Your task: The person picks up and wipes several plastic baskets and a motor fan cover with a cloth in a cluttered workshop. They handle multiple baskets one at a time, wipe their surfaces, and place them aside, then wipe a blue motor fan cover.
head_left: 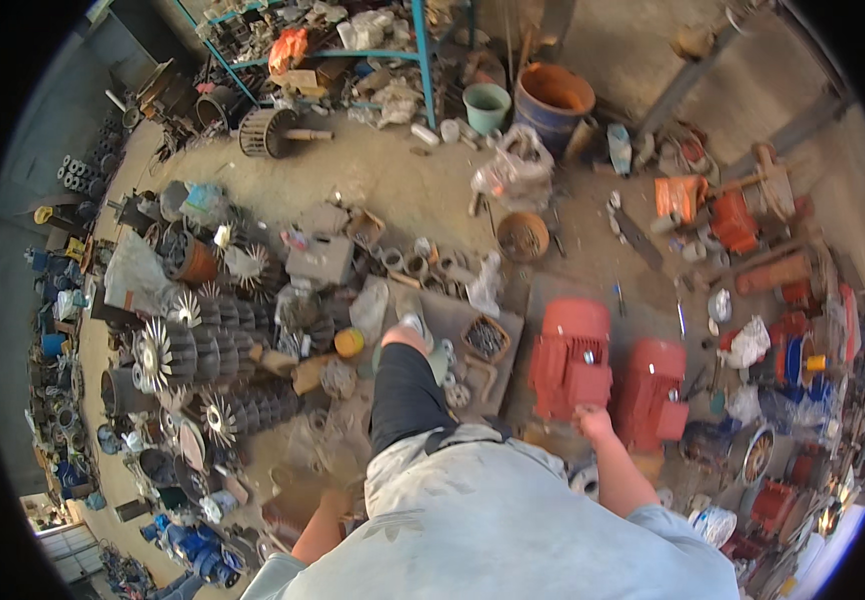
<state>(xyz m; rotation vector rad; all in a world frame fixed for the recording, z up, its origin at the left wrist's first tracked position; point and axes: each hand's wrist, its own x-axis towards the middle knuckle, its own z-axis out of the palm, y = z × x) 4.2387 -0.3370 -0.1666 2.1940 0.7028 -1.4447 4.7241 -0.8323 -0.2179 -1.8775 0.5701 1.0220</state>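
Two red electric motors stand side by side to the right of my leg. At the lower edge of the left red motor [571, 345], by its terminal box, my right hand [590, 420] is closed; anything inside the fingers is hidden. The other red motor [653, 380] is just right of that hand. My left hand [333, 500] hangs low on the left, smeared by motion, beside a blurred brownish shape [298, 505]. Its fingers cannot be made out.
Finned rotors [203, 355] crowd the floor at left. A small tray of hardware [486, 338] lies ahead of me, with a round brown bowl [523, 237] beyond. Farther back are a green bucket [487, 107] and a blue-orange drum [553, 98]. Motor parts [773, 505] fill the right side.
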